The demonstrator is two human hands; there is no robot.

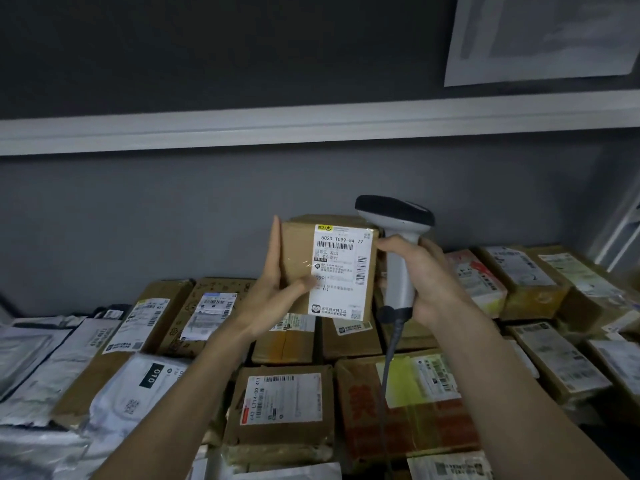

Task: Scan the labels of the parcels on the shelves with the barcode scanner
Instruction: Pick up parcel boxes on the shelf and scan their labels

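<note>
brown parcel [298,258] (labelled) upright, grey scanner [398,237] beside

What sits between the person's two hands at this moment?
In the head view, a small cardboard box with a white shipping label sits between left hand and right hand, which grips the scanner.

The raised box [298,258] is matt brown cardboard, its white paper label [341,271] under glossy clear tape that catches the light. The scanner [398,244] is smooth plastic — pale grey handle, black head. Below lie more cardboard boxes [282,407] and crinkled, shiny plastic mailing bags [41,372] — grey-white.
</note>
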